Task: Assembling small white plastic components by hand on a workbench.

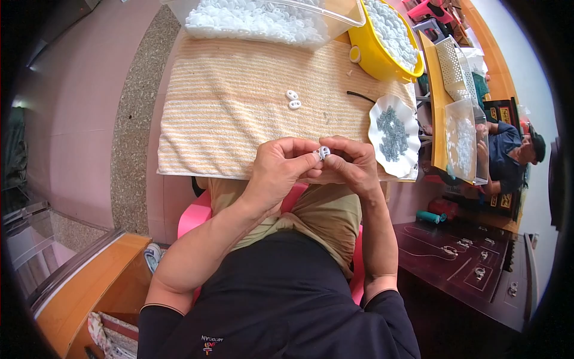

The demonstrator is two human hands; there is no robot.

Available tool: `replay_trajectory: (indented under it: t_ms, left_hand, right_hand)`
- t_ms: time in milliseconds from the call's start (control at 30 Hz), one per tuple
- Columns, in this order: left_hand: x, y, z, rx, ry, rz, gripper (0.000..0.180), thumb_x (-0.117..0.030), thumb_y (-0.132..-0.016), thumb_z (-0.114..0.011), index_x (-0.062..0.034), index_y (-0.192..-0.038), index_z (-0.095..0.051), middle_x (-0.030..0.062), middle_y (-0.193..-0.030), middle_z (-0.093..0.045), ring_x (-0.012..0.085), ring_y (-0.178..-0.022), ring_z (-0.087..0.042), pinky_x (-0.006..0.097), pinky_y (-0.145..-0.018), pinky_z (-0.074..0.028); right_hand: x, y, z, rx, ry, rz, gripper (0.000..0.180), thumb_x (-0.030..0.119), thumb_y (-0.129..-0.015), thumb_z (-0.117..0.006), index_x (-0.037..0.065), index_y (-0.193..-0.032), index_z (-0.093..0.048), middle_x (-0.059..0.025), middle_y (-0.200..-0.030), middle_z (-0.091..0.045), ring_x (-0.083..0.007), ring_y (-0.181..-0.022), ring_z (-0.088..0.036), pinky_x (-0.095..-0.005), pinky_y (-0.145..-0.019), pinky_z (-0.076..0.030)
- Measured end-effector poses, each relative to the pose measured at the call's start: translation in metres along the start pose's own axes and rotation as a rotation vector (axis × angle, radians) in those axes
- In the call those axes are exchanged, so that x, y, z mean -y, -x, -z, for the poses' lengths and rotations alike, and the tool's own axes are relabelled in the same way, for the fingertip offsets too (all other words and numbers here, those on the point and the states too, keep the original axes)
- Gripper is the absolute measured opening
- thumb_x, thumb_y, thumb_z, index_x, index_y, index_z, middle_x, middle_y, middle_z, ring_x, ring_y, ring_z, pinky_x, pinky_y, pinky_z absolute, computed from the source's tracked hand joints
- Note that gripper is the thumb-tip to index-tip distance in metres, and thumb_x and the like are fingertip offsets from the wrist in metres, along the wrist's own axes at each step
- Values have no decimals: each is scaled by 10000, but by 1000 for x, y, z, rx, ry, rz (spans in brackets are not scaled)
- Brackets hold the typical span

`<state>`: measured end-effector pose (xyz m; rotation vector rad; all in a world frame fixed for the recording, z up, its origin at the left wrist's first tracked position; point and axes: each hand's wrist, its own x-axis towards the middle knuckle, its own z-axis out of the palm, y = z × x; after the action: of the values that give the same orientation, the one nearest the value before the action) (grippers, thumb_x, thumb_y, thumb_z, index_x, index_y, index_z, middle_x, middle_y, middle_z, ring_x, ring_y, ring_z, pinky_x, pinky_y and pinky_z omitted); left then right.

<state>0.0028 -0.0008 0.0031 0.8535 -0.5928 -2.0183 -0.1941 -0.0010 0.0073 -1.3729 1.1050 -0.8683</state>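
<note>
Close to the table's near edge, my left hand and my right hand meet, pinching a small white plastic piece between fingertips and thumbs. Round holes show in it; the fingers cover the rest. Farther in on the striped towel lie two white oval pieces with two holes each, one piece just beyond the other piece. Right of my right hand stands a white scalloped plate bearing a heap of small grey parts that look like springs.
A clear bin of white pieces stands at the far edge, beside a yellow tub of similar pieces. A thin black stick lies near the plate. To the right, another person sits by a clear tray of white parts.
</note>
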Motion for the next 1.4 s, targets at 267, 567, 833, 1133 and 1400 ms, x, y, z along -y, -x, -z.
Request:
replay_trajectory:
  t_ms: [267, 567, 833, 1133, 1400]
  left_hand:
    - [2, -1, -1, -12, -20, -11, 177, -57, -869, -634, 28, -1024, -631, 65, -837, -669, 77, -704, -627, 205, -639, -541]
    - [3, -1, 0, -20, -8, -7, 169, -44, -853, -652, 34, -1001, -623, 79, -836, -668, 93, -698, -633, 213, -630, -546]
    - [1, 0, 1, -18, 12, 34, 132, -29, -865, -642, 21, -985, -620, 95, -867, -673, 125, -736, -646, 250, -684, -558]
    - [1, 0, 1, -5, 87, 52, 130, -32, -866, -643, 8, -986, -614, 93, -880, -672, 128, -741, -649, 248, -672, -558]
    - [-2, 1, 1, 13, 132, 96, 134, -46, -869, -651, 3, -989, -615, 89, -883, -672, 131, -748, -652, 253, -681, -561]
  right_hand:
    - [2, 0, -3, -2, -46, 30, 280, -8, -853, -661, -24, -1131, -637, -33, -937, -663, -74, -839, -613, -202, -736, -498]
    - [2, 3, -4, 0, -155, -53, 307, -6, -834, -678, -50, -1134, -626, -74, -1001, -657, -121, -898, -622, -238, -795, -506]
    - [-4, 4, -3, -19, -199, -115, 300, -2, -839, -673, -47, -1131, -624, -76, -997, -663, -125, -888, -631, -245, -785, -520]
    - [2, 4, -7, -19, -292, -138, 294, -11, -843, -661, -48, -1132, -619, -88, -987, -670, -137, -879, -643, -261, -780, -539]
    - [-5, 4, -6, -4, -308, -58, 293, -13, -872, -633, -45, -1162, -597, -118, -972, -681, -154, -842, -674, -264, -738, -584]
